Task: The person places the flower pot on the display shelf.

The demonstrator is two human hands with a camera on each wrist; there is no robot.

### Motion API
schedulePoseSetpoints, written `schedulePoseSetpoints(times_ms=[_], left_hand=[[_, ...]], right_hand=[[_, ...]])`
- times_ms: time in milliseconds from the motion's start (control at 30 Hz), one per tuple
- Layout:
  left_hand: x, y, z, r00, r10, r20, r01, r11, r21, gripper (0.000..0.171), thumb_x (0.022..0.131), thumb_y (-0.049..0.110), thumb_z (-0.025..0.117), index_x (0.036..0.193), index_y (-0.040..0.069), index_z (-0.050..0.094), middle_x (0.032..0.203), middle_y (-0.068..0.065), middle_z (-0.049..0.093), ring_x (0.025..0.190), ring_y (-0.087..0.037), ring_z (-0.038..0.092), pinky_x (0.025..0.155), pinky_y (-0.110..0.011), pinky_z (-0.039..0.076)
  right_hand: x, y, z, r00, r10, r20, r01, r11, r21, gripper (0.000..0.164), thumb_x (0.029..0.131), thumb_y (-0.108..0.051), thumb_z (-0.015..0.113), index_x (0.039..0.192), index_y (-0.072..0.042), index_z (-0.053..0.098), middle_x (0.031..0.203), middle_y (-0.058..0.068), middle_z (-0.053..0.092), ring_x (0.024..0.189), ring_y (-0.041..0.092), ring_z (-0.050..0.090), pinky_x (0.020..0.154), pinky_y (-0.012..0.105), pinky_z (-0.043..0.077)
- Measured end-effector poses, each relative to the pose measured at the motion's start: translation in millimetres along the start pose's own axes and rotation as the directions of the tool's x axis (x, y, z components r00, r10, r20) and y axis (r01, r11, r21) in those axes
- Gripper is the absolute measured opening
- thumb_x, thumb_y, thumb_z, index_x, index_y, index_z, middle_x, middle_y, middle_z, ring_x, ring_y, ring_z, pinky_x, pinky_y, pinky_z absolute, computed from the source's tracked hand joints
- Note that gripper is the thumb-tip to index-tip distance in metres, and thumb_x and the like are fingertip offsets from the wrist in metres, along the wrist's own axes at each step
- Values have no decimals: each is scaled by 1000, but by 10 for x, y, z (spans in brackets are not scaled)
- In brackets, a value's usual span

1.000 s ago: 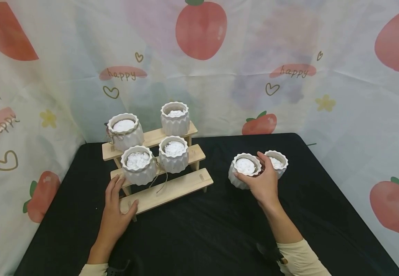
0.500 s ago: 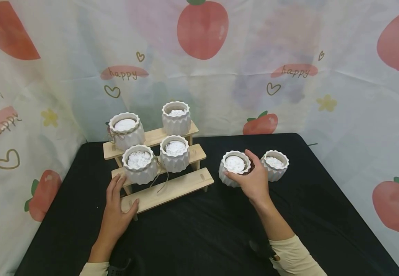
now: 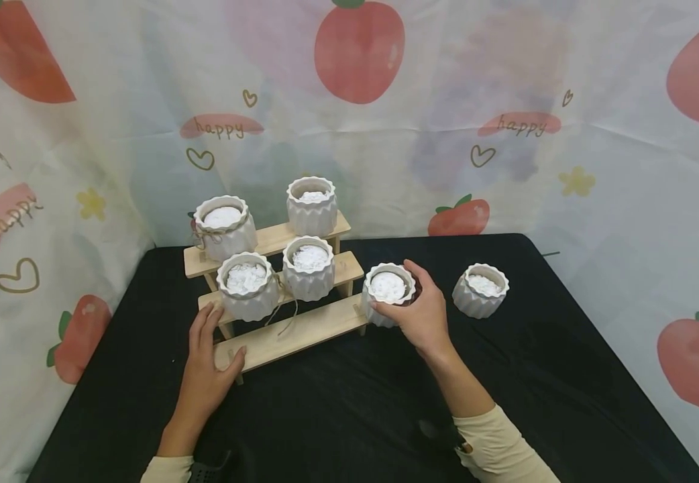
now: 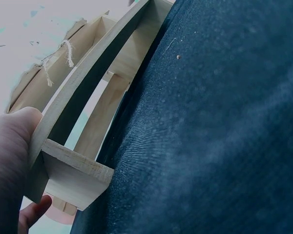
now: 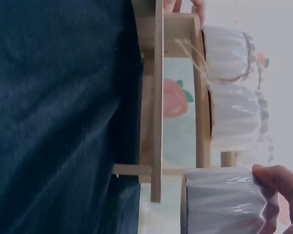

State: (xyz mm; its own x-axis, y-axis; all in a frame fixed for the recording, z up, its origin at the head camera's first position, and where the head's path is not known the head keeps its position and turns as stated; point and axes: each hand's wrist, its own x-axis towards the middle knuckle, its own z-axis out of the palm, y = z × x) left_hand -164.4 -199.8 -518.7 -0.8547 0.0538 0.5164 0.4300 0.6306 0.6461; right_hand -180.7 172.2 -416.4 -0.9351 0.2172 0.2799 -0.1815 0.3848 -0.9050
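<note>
My right hand [image 3: 420,315] pinches the rim of a white fluted flowerpot [image 3: 389,287] filled with white stuff. In the head view the pot overlaps the right end of the bottom step of a three-tier wooden stand [image 3: 301,333]; the right wrist view shows this flowerpot [image 5: 227,200] raised off that step. My left hand [image 3: 207,365] holds the stand's left end, thumb on the bottom step, fingers at its side. Two similar pots [image 3: 247,285] [image 3: 309,268] occupy the middle step, and two more pots [image 3: 224,225] [image 3: 312,206] the top step.
Another white pot [image 3: 480,290] stands on the black tablecloth [image 3: 349,416] at right. Twine [image 3: 289,315] dangles from the middle step, and more twine circles the top-left pot. A fruit-print curtain [image 3: 373,154] encloses the back and sides.
My right hand has carried its flowerpot leftward, away from the other pot at right and up to the stand's right end. My left hand has stayed at the stand.
</note>
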Motion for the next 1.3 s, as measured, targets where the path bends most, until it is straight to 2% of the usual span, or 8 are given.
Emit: schedulePoseSetpoints(times_ms=[500, 1067, 1300], left_hand=[[5, 3, 20, 1000, -1, 1, 1, 1000, -5, 93, 86, 5, 80, 163, 18, 31, 169, -8, 18, 147, -37, 28, 98, -63, 40], [-10, -6, 15, 1000, 4, -3, -4, 1000, 16, 95, 85, 5, 82, 164, 18, 30, 169, -9, 18, 147, -37, 28, 98, -62, 39], [1, -2, 8, 1000, 7, -8, -7, 1000, 13, 96, 85, 4, 82, 164, 18, 29, 168, -9, 18, 147, -36, 28, 98, -61, 39]], right_hand=[[-34, -46, 301, 997, -31, 73, 34, 999, -40, 96, 64, -7, 99, 147, -1, 52, 135, 16, 63, 122, 28, 59, 101, 45, 43], [-102, -30, 433, 994, -41, 103, 47, 997, -65, 95, 63, -10, 100, 146, -2, 53, 132, 14, 63, 119, 28, 59, 99, 46, 44], [-88, -36, 429, 989, -43, 144, 58, 993, -107, 97, 66, -13, 99, 149, -1, 49, 140, 15, 56, 126, 30, 54, 103, 47, 41]])
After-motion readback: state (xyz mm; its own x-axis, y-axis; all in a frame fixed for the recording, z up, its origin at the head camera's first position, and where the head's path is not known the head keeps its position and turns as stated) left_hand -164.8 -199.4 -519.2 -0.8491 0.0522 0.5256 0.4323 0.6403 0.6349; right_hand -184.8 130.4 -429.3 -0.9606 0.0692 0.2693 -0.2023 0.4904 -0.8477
